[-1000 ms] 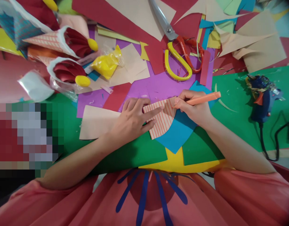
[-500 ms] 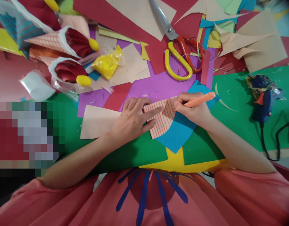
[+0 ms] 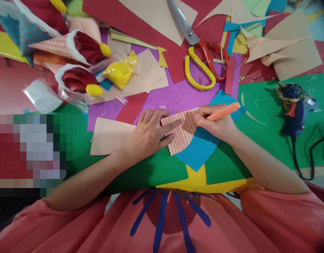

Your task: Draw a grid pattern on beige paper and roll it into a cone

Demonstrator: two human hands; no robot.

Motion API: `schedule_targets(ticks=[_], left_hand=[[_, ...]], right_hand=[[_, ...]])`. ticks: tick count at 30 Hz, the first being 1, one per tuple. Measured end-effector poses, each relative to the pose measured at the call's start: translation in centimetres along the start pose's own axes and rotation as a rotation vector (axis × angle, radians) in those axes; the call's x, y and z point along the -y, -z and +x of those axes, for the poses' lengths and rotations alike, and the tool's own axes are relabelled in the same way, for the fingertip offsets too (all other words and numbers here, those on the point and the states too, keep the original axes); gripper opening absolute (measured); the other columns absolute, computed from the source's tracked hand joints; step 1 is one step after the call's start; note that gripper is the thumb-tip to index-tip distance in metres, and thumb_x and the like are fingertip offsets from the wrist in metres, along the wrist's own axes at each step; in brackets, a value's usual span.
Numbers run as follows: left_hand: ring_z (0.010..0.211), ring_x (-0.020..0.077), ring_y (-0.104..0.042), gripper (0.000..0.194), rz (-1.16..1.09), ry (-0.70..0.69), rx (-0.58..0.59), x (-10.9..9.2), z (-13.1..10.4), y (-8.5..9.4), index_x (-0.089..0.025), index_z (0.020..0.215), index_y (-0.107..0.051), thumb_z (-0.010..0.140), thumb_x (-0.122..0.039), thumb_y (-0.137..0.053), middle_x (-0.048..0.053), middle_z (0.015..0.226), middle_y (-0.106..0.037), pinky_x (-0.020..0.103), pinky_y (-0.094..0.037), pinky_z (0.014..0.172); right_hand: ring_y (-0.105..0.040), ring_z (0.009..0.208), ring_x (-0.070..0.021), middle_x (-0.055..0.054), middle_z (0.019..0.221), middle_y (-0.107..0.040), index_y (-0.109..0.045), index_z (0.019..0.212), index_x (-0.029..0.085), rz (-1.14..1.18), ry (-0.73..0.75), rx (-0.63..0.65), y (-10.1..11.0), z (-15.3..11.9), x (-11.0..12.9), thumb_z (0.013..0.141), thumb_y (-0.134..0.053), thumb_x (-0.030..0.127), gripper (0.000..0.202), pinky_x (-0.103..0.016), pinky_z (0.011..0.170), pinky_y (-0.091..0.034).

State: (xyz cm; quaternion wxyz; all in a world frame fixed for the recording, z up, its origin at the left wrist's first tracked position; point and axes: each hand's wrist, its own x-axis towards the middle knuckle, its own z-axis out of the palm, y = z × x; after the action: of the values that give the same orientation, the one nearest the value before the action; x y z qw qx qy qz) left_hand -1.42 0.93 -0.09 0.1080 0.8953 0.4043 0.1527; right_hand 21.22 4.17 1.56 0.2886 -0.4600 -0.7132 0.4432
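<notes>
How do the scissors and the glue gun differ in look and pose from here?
The scissors have a silver blade with one yellow and one red handle; the glue gun is mostly dark blue with an orange trigger. The scissors lie on purple and red sheets; the glue gun lies on green, with a black cord. Both lie out of the hands.

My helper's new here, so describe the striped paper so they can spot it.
Find the green sheet, then the blue paper on it. The striped paper overlaps that, partly under the left hand. It's flat with orange lines, unlike the plain beige piece.
</notes>
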Motion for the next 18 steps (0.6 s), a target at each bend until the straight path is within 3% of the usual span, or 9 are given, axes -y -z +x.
schedule_targets(ticks=[5,18], left_hand=[[0.097,0.0263,-0.050,0.036,-0.009,0.009,0.013,-0.04,-0.01,0.04,-0.031,0.127,-0.062,0.092,-0.032,-0.053,0.011,0.110,-0.054,0.045,-0.045,0.084],[0.097,0.0264,-0.049,0.037,-0.018,0.019,0.020,-0.09,0.03,0.08,-0.032,0.128,-0.061,0.092,-0.032,-0.053,0.011,0.110,-0.054,0.045,-0.044,0.085]], right_hand=[[-0.036,0.045,-0.0056,0.005,0.047,-0.044,-0.042,0.052,0.019,0.015,-0.030,-0.065,-0.06,-0.08,-0.16,0.077,-0.051,0.017,0.027,-0.023,0.045,-0.026],[-0.030,0.044,-0.0050,0.006,0.044,-0.036,-0.035,0.048,0.019,-0.036,-0.002,0.007,-0.04,-0.06,0.05,0.070,-0.049,0.016,0.026,-0.024,0.044,-0.022]])
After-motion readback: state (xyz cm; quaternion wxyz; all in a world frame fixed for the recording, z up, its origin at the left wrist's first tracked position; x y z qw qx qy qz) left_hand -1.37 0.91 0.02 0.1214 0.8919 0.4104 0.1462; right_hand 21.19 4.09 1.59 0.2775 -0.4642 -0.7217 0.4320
